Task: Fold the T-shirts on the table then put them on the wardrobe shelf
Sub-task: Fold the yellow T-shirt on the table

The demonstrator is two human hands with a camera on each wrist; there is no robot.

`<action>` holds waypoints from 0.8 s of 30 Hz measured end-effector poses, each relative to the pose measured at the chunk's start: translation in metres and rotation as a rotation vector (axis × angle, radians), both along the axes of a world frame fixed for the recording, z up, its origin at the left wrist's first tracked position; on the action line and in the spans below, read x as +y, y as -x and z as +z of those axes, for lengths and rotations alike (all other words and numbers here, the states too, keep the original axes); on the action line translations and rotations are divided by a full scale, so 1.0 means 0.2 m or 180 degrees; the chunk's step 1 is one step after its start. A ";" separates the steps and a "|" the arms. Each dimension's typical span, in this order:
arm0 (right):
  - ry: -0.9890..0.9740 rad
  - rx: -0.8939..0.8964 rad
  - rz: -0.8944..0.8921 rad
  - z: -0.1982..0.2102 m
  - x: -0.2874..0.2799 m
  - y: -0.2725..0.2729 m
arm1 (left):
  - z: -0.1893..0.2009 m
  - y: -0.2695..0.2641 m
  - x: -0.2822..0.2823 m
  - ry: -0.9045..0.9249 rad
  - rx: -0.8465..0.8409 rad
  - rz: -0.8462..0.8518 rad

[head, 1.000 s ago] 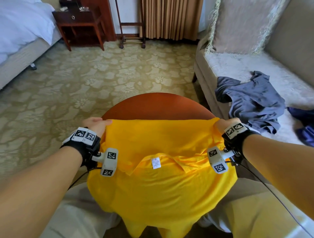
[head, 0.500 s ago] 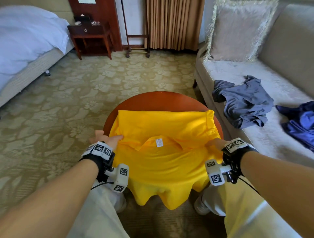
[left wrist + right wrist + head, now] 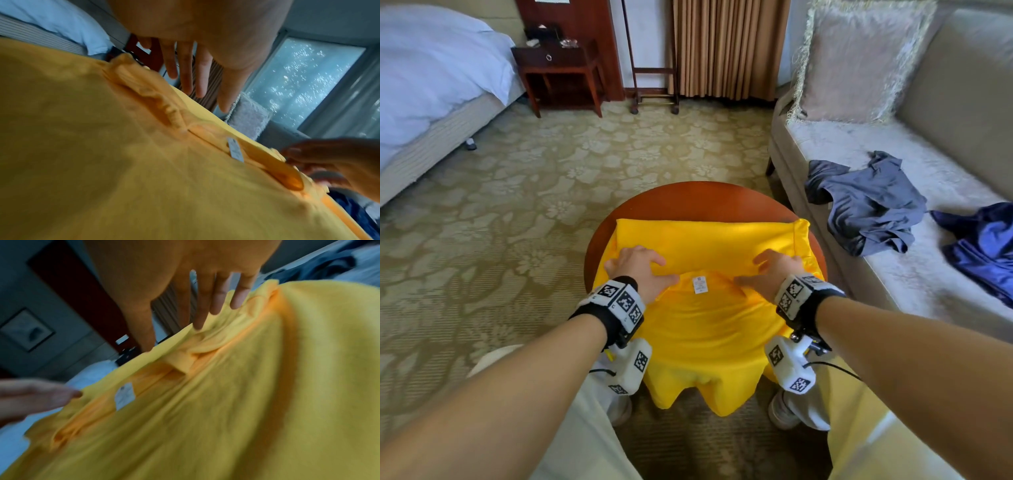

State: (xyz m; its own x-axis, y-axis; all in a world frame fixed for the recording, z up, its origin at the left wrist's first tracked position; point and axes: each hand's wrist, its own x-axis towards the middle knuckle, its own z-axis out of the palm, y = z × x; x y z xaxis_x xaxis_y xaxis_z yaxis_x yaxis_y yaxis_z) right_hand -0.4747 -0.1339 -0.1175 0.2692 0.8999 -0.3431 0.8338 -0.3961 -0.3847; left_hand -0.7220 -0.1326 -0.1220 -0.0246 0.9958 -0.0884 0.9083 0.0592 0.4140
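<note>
Right now my left hand [image 3: 639, 270] and my right hand [image 3: 774, 272] lie flat, fingers spread wide and gripping nothing, on the bright yellow cotton T-shirt [image 3: 705, 318] to either side of its collar and white label [image 3: 700, 285]. The shirt covers the near half of the round reddish wooden table [image 3: 698, 198]; its far part is doubled over toward me, while its near part hangs off the near edge. I judge the folding barely begun: one fold laid, more to make, and the wardrobe shelf, which I cannot see, is unreached. Two more garments wait unfolded on the beige sofa [image 3: 859, 144] to my right, a crumpled grey one [image 3: 866, 202] and a dark blue one [image 3: 983, 240]. Patterned carpet [image 3: 517, 205] surrounds the table, with a white-sheeted bed [image 3: 431, 78] at far left.
</note>
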 end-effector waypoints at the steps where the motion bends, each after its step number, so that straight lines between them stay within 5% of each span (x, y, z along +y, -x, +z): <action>1: 0.0164 -0.0111 0.0237 -0.03 0.00 0.04 | -0.01 -0.03 -0.01 0.0122 0.0140 -0.0105; 7: 0.0140 -0.0799 0.0685 0.02 -0.05 0.10 | -0.04 -0.06 -0.05 -0.0048 0.0250 -0.0338; 11: 0.0408 -0.0435 0.0690 0.03 -0.05 -0.02 | -0.02 0.04 -0.09 0.0040 0.0380 -0.0580; 14: 0.0366 0.0038 0.0124 0.09 -0.08 -0.12 | -0.01 0.16 -0.14 -0.0303 -0.0387 0.0261; 18: 0.0267 -0.0252 -0.1008 0.04 -0.07 -0.28 | -0.04 0.28 -0.15 -0.0096 -0.1948 0.1805; 20: 0.0549 -0.0582 -0.1001 -0.03 -0.09 -0.34 | -0.05 0.31 -0.13 0.0501 -0.2515 0.2138; 24: 0.1269 -0.0919 -0.0089 -0.03 -0.24 -0.30 | -0.14 0.28 -0.18 0.1247 -0.2590 0.1961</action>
State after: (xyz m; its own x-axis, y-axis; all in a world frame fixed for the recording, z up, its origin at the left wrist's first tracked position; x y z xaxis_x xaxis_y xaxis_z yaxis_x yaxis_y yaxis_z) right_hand -0.4157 -0.1818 -0.1231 0.4261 0.7048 -0.5672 0.8710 -0.4891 0.0466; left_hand -0.7781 -0.1693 -0.1504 -0.2998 0.7318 -0.6120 0.1407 0.6684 0.7304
